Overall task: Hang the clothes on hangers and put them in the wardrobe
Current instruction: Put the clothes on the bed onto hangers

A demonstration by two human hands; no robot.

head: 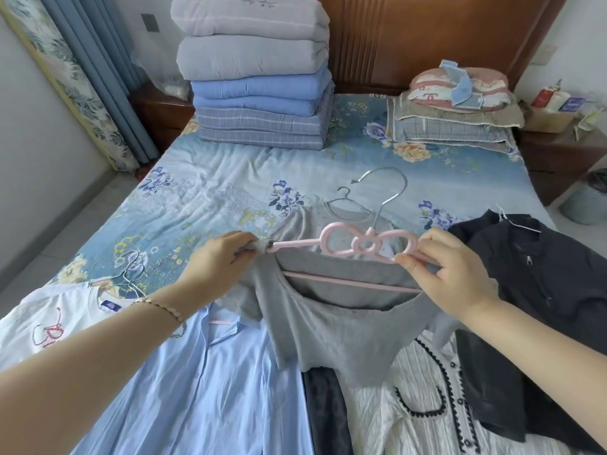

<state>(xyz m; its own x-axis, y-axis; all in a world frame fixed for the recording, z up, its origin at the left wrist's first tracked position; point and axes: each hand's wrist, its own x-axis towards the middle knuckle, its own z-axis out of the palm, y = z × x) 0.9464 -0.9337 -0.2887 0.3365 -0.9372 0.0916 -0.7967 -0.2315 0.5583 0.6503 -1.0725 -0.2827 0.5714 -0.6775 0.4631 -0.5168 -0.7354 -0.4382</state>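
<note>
A pink plastic hanger with a bow-shaped top and a metal hook sits partly inside the neck of a grey top, held above the bed. My left hand pinches the grey top's shoulder at the hanger's left end. My right hand pinches the hanger's right arm. Around it lie a light blue shirt, a white embroidered shirt on wire hangers, a white ribbed top with black trim and a dark jacket. Another grey garment on a wire hanger lies behind.
The bed has a blue floral sheet. A tall stack of folded quilts stands at the headboard, with pillows to its right. Nightstands flank the bed, and blue curtains hang at the left. The wardrobe is out of view.
</note>
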